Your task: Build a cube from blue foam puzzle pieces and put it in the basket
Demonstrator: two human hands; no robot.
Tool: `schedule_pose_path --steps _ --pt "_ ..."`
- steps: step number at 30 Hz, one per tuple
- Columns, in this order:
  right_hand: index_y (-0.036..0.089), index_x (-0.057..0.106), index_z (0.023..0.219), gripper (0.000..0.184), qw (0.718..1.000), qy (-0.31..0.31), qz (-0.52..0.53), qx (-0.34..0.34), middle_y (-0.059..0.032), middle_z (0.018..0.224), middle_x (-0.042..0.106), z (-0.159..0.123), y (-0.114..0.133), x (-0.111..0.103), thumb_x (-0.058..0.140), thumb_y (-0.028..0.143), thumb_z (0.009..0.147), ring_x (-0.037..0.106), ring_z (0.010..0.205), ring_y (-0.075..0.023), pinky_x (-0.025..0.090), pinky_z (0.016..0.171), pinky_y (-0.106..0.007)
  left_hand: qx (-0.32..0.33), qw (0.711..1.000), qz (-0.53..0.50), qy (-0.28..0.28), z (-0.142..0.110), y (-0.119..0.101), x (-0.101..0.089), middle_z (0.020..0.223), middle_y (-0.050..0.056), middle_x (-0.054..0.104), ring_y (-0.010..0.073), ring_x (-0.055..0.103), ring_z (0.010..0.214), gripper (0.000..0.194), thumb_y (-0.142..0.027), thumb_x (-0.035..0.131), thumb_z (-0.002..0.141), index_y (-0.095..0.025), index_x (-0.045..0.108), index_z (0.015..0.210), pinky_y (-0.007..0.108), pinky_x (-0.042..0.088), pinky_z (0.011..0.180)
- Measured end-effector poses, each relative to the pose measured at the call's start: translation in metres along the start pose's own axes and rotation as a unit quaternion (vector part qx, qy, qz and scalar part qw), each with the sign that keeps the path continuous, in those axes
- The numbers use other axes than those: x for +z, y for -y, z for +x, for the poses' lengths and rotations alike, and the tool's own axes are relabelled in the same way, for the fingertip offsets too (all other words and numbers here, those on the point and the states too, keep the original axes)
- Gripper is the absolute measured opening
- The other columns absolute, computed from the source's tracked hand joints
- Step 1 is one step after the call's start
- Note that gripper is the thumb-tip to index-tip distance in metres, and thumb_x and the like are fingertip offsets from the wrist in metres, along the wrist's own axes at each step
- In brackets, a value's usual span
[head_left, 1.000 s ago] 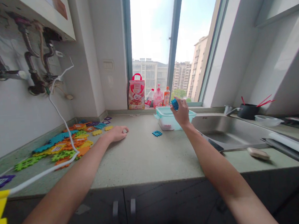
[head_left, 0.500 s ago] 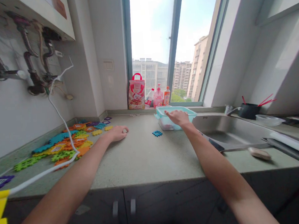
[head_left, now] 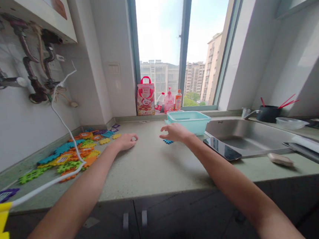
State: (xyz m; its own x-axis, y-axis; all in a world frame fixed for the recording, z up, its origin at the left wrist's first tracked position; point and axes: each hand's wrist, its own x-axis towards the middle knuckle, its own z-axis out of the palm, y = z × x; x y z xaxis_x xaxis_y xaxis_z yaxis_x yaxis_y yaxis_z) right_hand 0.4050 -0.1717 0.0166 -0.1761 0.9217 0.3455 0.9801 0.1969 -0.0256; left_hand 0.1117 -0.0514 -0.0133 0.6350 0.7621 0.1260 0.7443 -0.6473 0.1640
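My right hand (head_left: 174, 132) hovers palm down over the counter with its fingers spread, open, just above a small blue gear-shaped foam piece (head_left: 167, 142). Right behind it stands a turquoise plastic box (head_left: 189, 121). My left hand (head_left: 127, 141) rests on the counter (head_left: 152, 168) with its fingers curled loosely; nothing shows in it. A spread of coloured foam puzzle pieces (head_left: 67, 155) lies to the left of that hand, along the wall.
A steel sink (head_left: 247, 139) lies to the right with a dark phone (head_left: 223, 149) on its near edge and a soap bar (head_left: 280, 159) beside it. A red bag (head_left: 145, 97) and bottles (head_left: 170, 101) stand on the windowsill. A white cable (head_left: 58, 143) crosses the puzzle pieces.
My right hand held a blue piece up over the turquoise box, lowered into the box, then came away empty and moved left toward the blue piece on the counter. My left hand stayed put.
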Motion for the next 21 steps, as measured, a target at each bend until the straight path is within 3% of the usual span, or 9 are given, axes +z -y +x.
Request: schedule_pose_path --steps 3,5,7,9,11,14,16,18,21 --pt "0.027 0.081 0.106 0.030 0.997 0.064 -0.030 0.022 -0.0087 0.101 0.080 0.000 0.006 0.019 0.071 0.049 0.089 0.075 0.093 -0.0268 0.054 0.080 -0.033 0.000 1.000 -0.003 0.000 0.001 0.001 0.000 0.092 0.003 0.076 0.0194 0.069 0.083 0.038 -0.024 0.056 0.086 -0.025 0.071 0.121 0.026 0.043 0.070" --pt "0.028 0.081 0.108 0.024 0.996 0.076 0.004 -0.035 -0.0063 0.102 0.080 0.001 0.011 0.027 0.072 0.038 0.089 0.075 0.092 -0.0240 0.053 0.081 -0.031 0.003 1.000 -0.004 -0.004 0.002 0.003 0.002 0.092 0.003 0.076 0.0194 0.069 0.083 0.038 -0.024 0.057 0.086 -0.024 0.071 0.121 0.026 0.043 0.069" --pt "0.027 0.078 0.117 0.030 0.989 0.069 0.051 -0.118 -0.0048 0.107 0.080 0.003 0.017 0.028 0.073 0.032 0.088 0.074 0.094 -0.0224 0.053 0.084 -0.029 0.007 1.000 -0.002 -0.007 0.003 0.007 0.006 0.090 0.003 0.076 0.0194 0.069 0.082 0.038 -0.023 0.057 0.085 -0.025 0.072 0.121 0.026 0.044 0.070" --pt "0.027 0.075 0.123 0.037 0.979 0.017 0.084 -0.183 -0.0051 0.112 0.078 0.005 0.020 0.022 0.074 0.031 0.086 0.072 0.101 -0.0228 0.053 0.091 -0.031 0.008 1.000 0.001 -0.010 0.005 0.009 0.009 0.088 0.002 0.076 0.0190 0.069 0.082 0.038 -0.023 0.057 0.084 -0.026 0.072 0.119 0.026 0.044 0.070" --pt "0.026 0.072 0.127 0.038 0.971 -0.085 0.088 -0.203 -0.0062 0.122 0.074 0.006 0.017 0.009 0.069 0.030 0.090 0.067 0.112 -0.0240 0.049 0.101 -0.035 0.013 1.000 0.007 -0.025 0.004 0.006 0.006 0.088 0.001 0.076 0.0184 0.069 0.081 0.037 -0.025 0.058 0.085 -0.026 0.073 0.118 0.025 0.045 0.071" --pt "0.026 0.064 0.138 0.041 0.958 -0.250 0.060 -0.128 -0.0084 0.140 0.064 0.002 -0.003 -0.015 0.058 0.029 0.098 0.055 0.129 -0.0267 0.041 0.113 -0.042 0.048 0.995 0.015 -0.080 -0.004 -0.015 -0.011 0.093 0.002 0.076 0.0177 0.068 0.081 0.034 -0.031 0.057 0.089 -0.026 0.074 0.117 0.026 0.048 0.075" --pt "0.023 0.059 0.143 0.044 0.947 -0.317 0.031 -0.041 -0.0104 0.145 0.060 -0.003 -0.022 -0.027 0.053 0.030 0.100 0.050 0.132 -0.0289 0.037 0.114 -0.045 0.086 0.987 0.014 -0.132 -0.022 -0.038 -0.027 0.096 0.003 0.076 0.0170 0.067 0.078 0.031 -0.034 0.053 0.094 -0.024 0.076 0.112 0.027 0.050 0.080" --pt "0.020 0.056 0.145 0.046 0.939 -0.341 0.006 0.047 -0.0127 0.144 0.060 -0.007 -0.039 -0.031 0.049 0.032 0.101 0.050 0.131 -0.0308 0.038 0.111 -0.046 0.117 0.973 0.010 -0.197 -0.051 -0.062 -0.038 0.097 0.006 0.075 0.0163 0.065 0.075 0.034 -0.037 0.048 0.099 -0.022 0.077 0.107 0.030 0.052 0.084" --pt "0.018 0.065 0.135 0.043 0.943 -0.294 -0.021 0.154 -0.0150 0.133 0.068 -0.010 -0.055 -0.026 0.046 0.038 0.102 0.055 0.122 -0.0329 0.039 0.104 -0.047 0.173 0.958 0.000 -0.229 -0.106 -0.083 -0.031 0.096 0.006 0.073 0.0174 0.068 0.082 0.030 -0.042 0.051 0.101 -0.029 0.074 0.115 0.032 0.055 0.087"
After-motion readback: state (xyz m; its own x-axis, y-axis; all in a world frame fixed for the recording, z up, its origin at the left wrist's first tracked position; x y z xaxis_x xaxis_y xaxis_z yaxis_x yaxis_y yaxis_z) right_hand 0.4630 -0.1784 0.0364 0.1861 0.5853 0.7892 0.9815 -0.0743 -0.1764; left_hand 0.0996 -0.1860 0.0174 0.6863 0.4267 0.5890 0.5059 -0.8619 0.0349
